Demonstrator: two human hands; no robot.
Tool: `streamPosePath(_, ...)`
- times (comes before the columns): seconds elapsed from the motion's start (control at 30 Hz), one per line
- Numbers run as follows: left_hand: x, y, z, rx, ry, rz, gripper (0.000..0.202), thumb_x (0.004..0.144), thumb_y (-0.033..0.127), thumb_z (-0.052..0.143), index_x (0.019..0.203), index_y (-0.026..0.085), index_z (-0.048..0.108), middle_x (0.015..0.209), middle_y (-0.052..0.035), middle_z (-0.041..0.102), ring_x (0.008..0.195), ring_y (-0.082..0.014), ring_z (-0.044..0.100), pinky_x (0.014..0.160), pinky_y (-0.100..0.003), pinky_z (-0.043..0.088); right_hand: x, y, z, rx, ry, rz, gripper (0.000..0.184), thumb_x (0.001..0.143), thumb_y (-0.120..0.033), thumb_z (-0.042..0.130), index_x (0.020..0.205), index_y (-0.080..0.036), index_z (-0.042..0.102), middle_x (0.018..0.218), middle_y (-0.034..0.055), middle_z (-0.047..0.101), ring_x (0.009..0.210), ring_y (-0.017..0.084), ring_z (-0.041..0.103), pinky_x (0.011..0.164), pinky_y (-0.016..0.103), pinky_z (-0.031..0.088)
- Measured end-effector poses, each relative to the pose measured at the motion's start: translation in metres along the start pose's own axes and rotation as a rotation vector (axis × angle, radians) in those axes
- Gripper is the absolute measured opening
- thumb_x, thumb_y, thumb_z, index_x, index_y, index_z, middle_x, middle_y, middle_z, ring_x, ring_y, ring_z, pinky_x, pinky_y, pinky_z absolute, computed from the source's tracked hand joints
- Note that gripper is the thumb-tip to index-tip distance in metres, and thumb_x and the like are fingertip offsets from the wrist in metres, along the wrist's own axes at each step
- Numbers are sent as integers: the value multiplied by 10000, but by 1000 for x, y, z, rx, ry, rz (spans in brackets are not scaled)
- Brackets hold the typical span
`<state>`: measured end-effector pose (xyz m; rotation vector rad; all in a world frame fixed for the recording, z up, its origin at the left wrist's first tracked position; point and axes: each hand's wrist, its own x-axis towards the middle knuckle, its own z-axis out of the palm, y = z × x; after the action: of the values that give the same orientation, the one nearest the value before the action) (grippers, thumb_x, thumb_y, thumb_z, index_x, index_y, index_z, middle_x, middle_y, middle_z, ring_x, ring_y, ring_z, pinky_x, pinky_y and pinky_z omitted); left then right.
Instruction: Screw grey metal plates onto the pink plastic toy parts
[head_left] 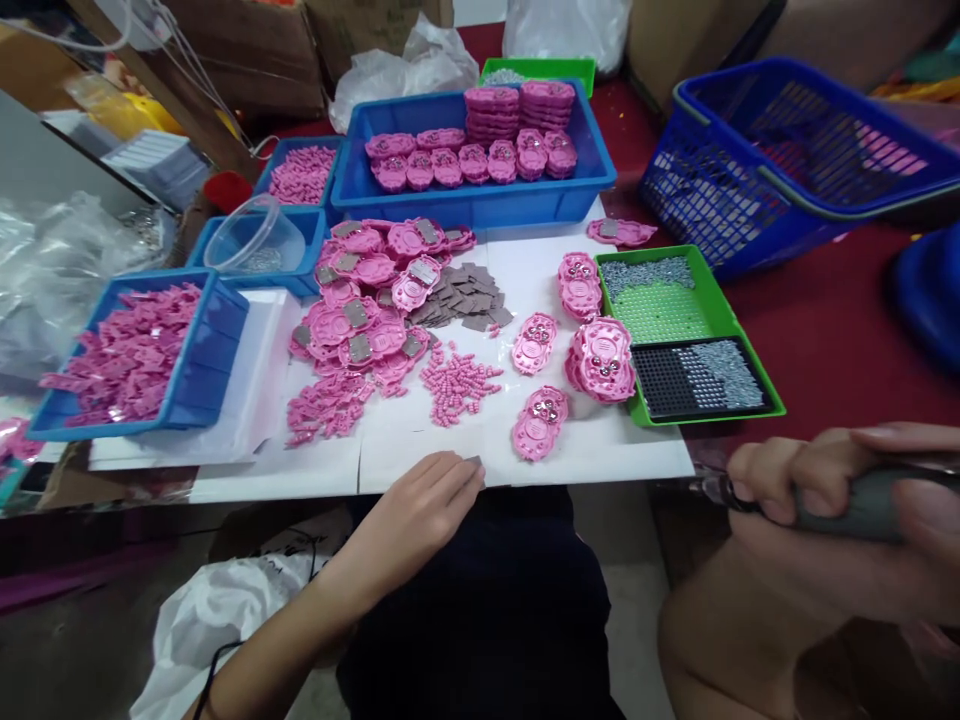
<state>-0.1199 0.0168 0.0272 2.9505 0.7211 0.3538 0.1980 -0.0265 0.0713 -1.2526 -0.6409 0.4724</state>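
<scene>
My left hand (427, 505) is at the table's front edge, fingers closed on a small grey plate (474, 461) that mostly hides under the fingertips. At the right, my right hand (817, 485) is wrapped round the dark grey handle of a screwdriver (862, 503). Its metal tip points left, just past the table's corner. Nearest the left hand are a pink plastic casing (540, 424) and a heap of small pink parts (459, 384). Behind these lie a pile of grey plates (465, 297) and stacked pink casings (602, 360).
Blue bins (225, 375) with pink parts line the left and back. A green tray (709, 290) holds screws, with a black perforated tray (646, 382) in its front part. A blue basket (712, 190) stands back right. More pink casings (360, 325) are heaped centre left.
</scene>
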Motion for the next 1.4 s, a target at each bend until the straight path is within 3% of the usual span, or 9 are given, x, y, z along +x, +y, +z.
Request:
streamPosePath(0.13,5,-6,-3,-61,-65,-16,218,1006,55,529,1186,82,649,1091,-155,706,980,-277,704,836,-429,641,9,-6,14,55,-72,-120,154,646,-344,709,795,-311,723,445,-48,415,321,168,337,339,394,309)
streamPosePath(0.23,7,-14,-3,-95,-77,-2,143,999,101,592,1111,127,676,1046,-127,703,968,-273,700,810,-425,628,33,-2,20,102,-37,-224,171,635,-328,638,793,-282,682,452,-70,417,319,142,339,335,344,306)
streamPosePath(0.43,10,-25,5,-152,52,161,189,1005,69,552,1050,176,702,1102,-106,751,1061,-252,713,920,-420,615,79,10,37,144,146,-225,148,608,-354,550,690,-231,562,404,-105,365,304,94,301,305,253,246)
streamPosePath(0.6,10,-22,12,-192,157,131,186,992,119,638,1170,165,662,1037,-106,747,952,-244,716,837,-404,610,89,19,41,148,124,-242,135,620,-303,551,714,-208,572,410,-105,398,318,82,320,316,226,263)
streamPosePath(0.7,23,-19,10,-264,215,72,233,996,161,661,1225,145,624,1033,-114,729,964,-233,698,844,-382,598,91,24,41,146,107,-262,113,641,-265,545,730,-203,575,415,-105,411,323,84,332,319,219,275)
streamPosePath(0.8,54,-19,7,-287,239,15,180,1035,185,604,1210,156,630,1065,-119,713,1011,-236,673,866,-390,577,93,29,40,128,129,-252,123,647,-257,545,759,-210,564,420,-111,417,328,86,340,320,212,280)
streamPosePath(0.9,93,-22,11,-295,188,8,164,1066,226,547,1132,148,675,1082,-123,699,997,-235,657,842,-379,563,95,32,40,111,146,-235,130,633,-261,550,754,-214,554,421,-106,424,335,85,345,321,213,284)
streamPosePath(1.03,125,-29,24,-273,-17,-3,213,1061,224,546,977,121,713,1036,-122,677,977,-244,640,837,-376,537,97,33,40,128,135,-236,131,622,-262,545,739,-209,567,413,-102,414,320,84,340,317,215,281)
streamPosePath(1.4,115,-37,30,-482,-96,-48,219,1069,221,526,1163,147,710,1219,-139,639,1086,-244,630,917,-377,550,96,35,39,123,120,-206,98,643,-271,585,722,-216,570,423,-106,414,341,83,337,329,217,283)
